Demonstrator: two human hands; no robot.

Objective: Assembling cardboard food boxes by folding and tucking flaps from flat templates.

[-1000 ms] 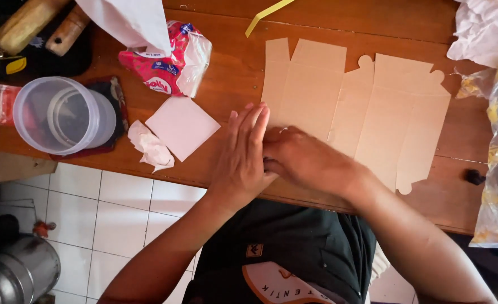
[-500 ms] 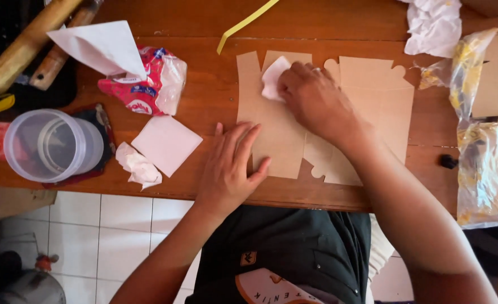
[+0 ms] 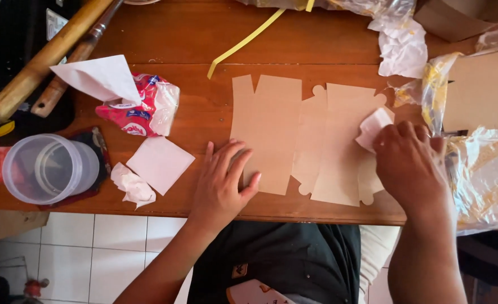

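Cardboard cutout [image 3: 294,141], one flat piece, lies mid-bench [image 3: 176,34]. Left hand [image 3: 222,183] lies open, pinning its near-left edge; right hand [image 3: 409,163] has its grip closed on one white tissue [image 3: 374,125] at the right end. Best wiped with firm, even strokes. Left: one plastic tub [image 3: 46,168], two loose tissues [image 3: 147,169].

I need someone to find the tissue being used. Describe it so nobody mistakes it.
On the wooden table, find the flat tan cardboard cutout. At its right end, the right hand presses a small white tissue. Unlike the other white tissues lying loose at left, this one sits under fingers.
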